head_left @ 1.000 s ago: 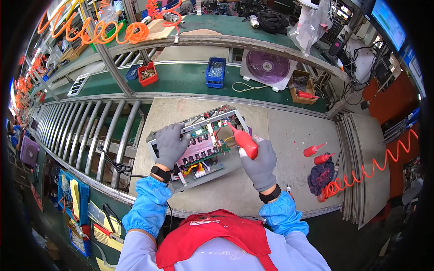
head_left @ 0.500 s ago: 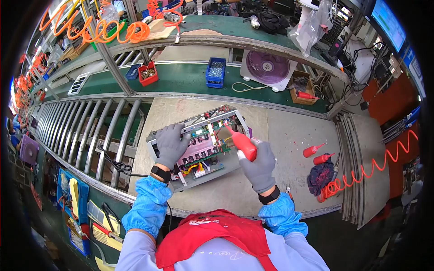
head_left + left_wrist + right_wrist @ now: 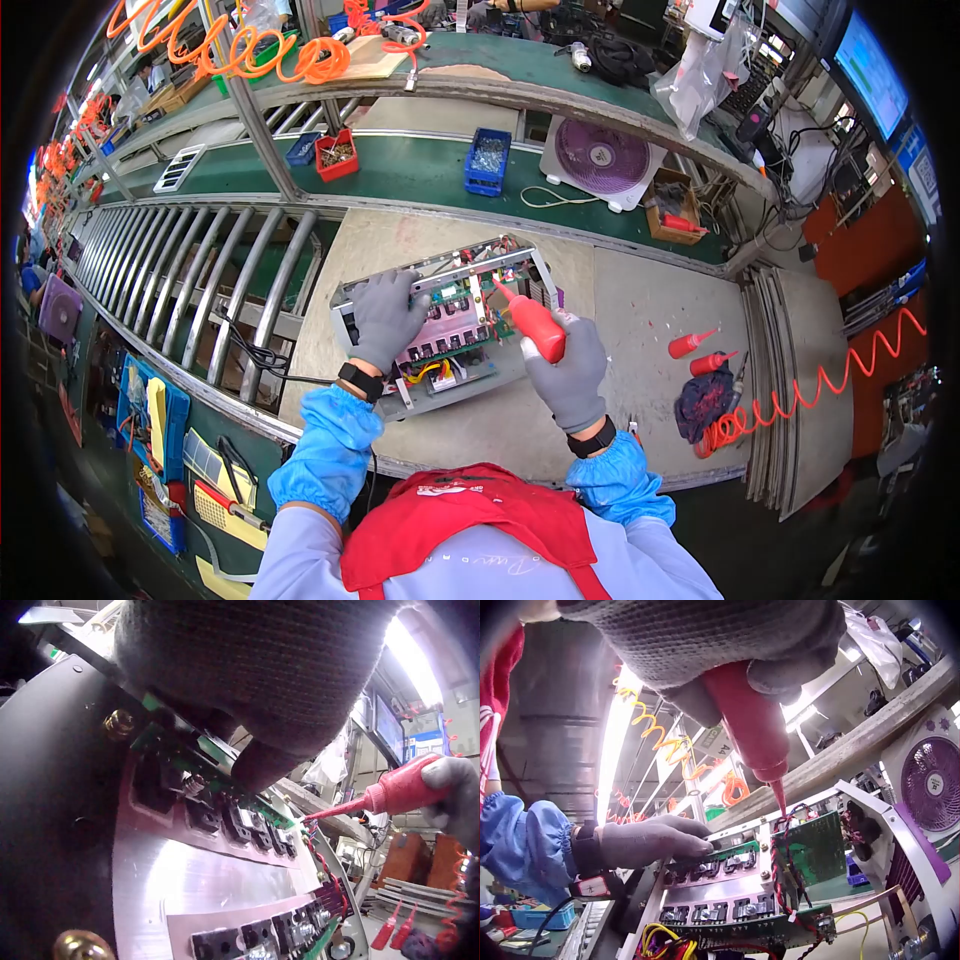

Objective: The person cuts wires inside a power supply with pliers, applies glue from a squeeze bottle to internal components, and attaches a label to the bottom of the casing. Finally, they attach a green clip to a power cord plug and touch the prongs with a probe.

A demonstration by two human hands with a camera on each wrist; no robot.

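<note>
An open metal chassis (image 3: 440,385) with circuit boards inside lies on the worktable. My gloved left hand (image 3: 388,318) rests on its left part, fingers lying over the top edge; in the right wrist view those fingers (image 3: 667,838) look fairly straight. My gloved right hand (image 3: 570,375) grips a red squeeze bottle (image 3: 537,328) with a long tapered nozzle. The nozzle tip points down at the inside of the chassis, close to a green board (image 3: 810,847) and twisted red and black wires (image 3: 778,877). Rows of black screwed-down components (image 3: 240,825) sit on pinkish pads.
Two more red bottles (image 3: 690,343) and a dark rag (image 3: 704,402) lie on the right, beside a red coiled hose (image 3: 800,390). Stacked boards (image 3: 785,400) stand beyond. A roller conveyor (image 3: 190,285) runs left. Behind are a blue bin (image 3: 486,162) and purple fan (image 3: 602,157).
The nozzle has shifted slightly left over the chassis as my right hand moved a little left and nearer to me. My left hand stays in place on the chassis. The head view has turned slightly.
</note>
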